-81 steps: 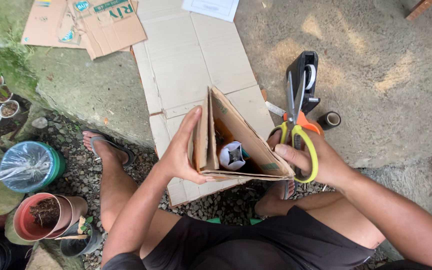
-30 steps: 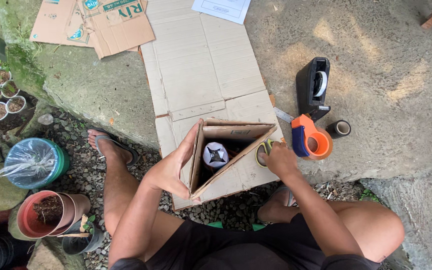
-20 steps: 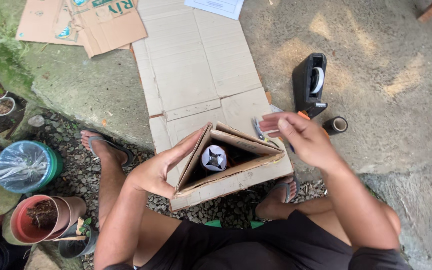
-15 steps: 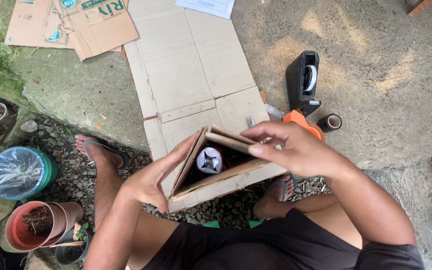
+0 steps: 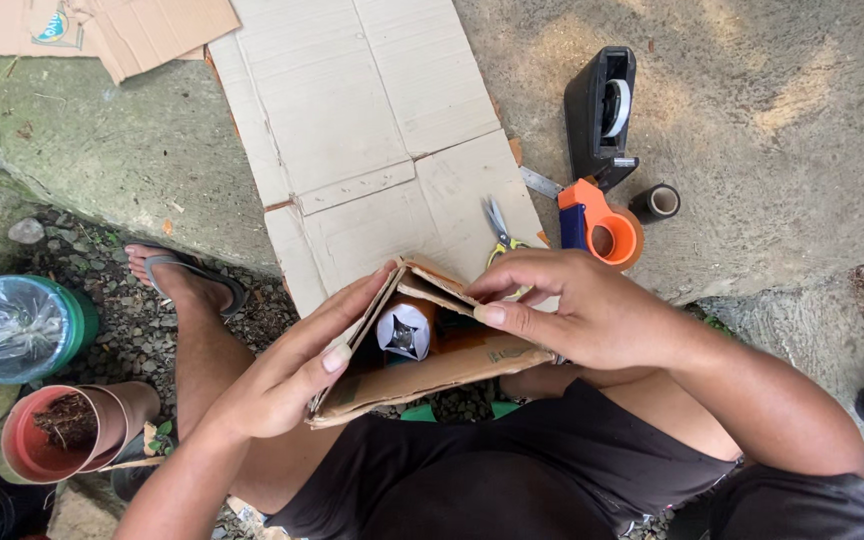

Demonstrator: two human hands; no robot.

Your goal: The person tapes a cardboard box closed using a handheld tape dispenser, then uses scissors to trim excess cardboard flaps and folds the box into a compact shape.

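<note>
Left hand (image 5: pixel 282 375) and right hand (image 5: pixel 577 310) pinching box (image 5: pixel 422 360) sides; looser grip risks flaps springing, tube (image 5: pixel 404 330) slipping out.

A paper-wrapped cylinder (image 5: pixel 404 331) sits in the folded cardboard sleeve (image 5: pixel 432 365); flattened cardboard (image 5: pixel 372 130) lies beyond it, scissors (image 5: pixel 501 230) on that, tape dispenser (image 5: pixel 600 112) far right.
</note>
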